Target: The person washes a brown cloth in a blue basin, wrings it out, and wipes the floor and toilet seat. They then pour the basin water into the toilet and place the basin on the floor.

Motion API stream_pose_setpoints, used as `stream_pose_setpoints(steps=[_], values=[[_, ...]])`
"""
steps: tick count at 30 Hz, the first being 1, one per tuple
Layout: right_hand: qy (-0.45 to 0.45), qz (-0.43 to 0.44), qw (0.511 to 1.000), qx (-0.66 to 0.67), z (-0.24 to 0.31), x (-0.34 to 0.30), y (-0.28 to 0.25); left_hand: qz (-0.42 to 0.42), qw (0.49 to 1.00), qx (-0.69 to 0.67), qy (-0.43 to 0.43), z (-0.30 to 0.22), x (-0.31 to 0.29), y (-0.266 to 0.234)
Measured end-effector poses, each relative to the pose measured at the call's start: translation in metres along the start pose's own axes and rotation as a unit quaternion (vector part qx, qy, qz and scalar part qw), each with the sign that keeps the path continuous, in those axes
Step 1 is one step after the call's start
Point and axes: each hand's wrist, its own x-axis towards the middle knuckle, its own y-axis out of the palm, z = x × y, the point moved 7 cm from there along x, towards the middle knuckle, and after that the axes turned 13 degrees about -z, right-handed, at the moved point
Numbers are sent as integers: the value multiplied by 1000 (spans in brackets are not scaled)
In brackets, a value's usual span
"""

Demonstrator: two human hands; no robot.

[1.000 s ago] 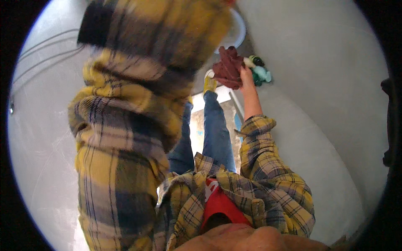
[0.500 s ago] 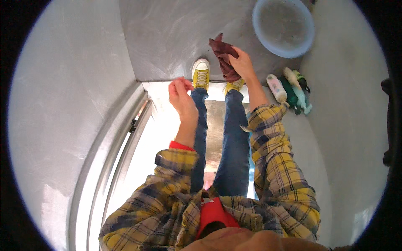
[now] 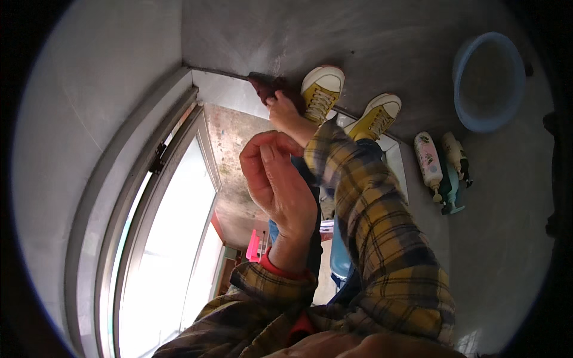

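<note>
Right grip (image 3: 286,111) clamped on maroon cloth (image 3: 265,87) at sill (image 3: 225,89) far edge, bunched presumably for control; left grip (image 3: 283,188) empty, loosely curled.

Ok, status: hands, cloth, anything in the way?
Right hand gripping maroon cloth at pale threshold. Left hand loosely curled, apparently empty. Left yellow sneaker close beside cloth.

Grey floor (image 3: 250,36), pale wall (image 3: 95,101), framed pane (image 3: 170,232) (glaring white)
</note>
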Motion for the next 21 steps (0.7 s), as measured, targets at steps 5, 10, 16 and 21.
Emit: stream_pose_setpoints(steps=[5,10,16,21], values=[[154,-59,986,-23,-124,-18,-51,36,999,31,14,-5,9,4],[306,-126,937,112,-202,-102,-71,51,999,-5,-10,-12,8,21],[495,-328,791,146,-182,-169,-52,45,998,44,-14,-14,7,23],[432,-387,812,72,-153,-120,-101,105,993,44,-36,-3,-17,33]])
